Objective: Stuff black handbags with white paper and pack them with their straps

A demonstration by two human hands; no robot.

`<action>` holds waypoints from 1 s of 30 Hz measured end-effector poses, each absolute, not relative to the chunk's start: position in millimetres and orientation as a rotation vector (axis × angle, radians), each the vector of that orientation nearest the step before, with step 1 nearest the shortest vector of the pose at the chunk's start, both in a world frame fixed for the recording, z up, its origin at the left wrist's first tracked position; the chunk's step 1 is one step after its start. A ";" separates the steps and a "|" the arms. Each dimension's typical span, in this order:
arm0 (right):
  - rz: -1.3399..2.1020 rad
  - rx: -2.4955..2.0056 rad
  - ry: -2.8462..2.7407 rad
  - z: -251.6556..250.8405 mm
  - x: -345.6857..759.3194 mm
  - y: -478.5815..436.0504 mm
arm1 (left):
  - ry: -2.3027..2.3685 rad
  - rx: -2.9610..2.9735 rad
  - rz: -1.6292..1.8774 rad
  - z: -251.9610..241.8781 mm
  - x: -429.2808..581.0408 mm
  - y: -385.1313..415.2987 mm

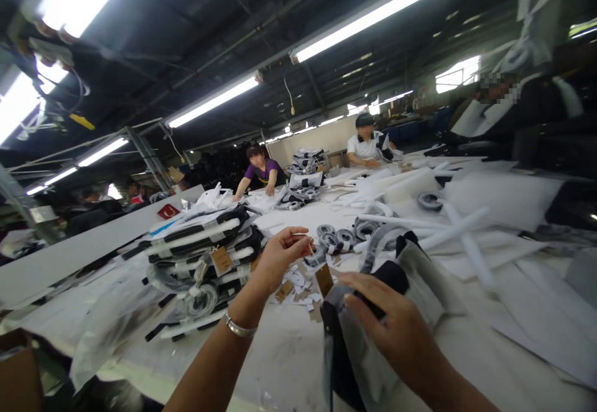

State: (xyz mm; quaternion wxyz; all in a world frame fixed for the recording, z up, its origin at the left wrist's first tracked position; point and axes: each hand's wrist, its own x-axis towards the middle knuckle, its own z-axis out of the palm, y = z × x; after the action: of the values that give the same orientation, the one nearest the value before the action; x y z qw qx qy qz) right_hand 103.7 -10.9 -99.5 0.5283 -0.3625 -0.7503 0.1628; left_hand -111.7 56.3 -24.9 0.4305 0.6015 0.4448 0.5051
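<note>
My left hand [285,251], with a metal bracelet at the wrist, is raised over the table, its thumb and forefinger pinched on a thin string. A brown tag [324,280] hangs between my two hands. My right hand [385,306] rests on a black bag wrapped in pale translucent sheeting [373,362], fingers curved over its upper edge. Whether the right fingertips also touch the tag is not clear. Behind the hands lie several coiled grey straps [345,239]. Small white paper tags [298,284] are scattered beneath my left hand.
A pile of black-and-white wrapped items [205,262] stands on the left of the white table [280,350]. White tubes [471,250] and sheets [545,300] cover the right. Two people [263,172] [368,144] work across the table; another dark-clothed person [527,113] is at the right.
</note>
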 end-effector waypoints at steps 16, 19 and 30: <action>1.202 -0.750 -1.207 -67.6 116.6 2.2 | 0.781 1.407 1.237 -0.2 -39.4 16.0; 1.108 -0.798 -1.331 -82.0 124.0 2.7 | 0.755 1.308 1.213 0.9 -38.5 11.5; 0.040 -0.864 -1.621 -131.6 141.4 -8.0 | 0.768 1.163 1.201 -5.8 -31.7 19.0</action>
State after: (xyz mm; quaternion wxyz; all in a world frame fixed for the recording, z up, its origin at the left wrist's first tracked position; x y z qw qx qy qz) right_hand 141.4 -8.0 -131.6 0.6067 -0.3739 -0.7013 0.0174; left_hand -31.7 19.0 -5.8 0.6059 0.5028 0.3321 0.5195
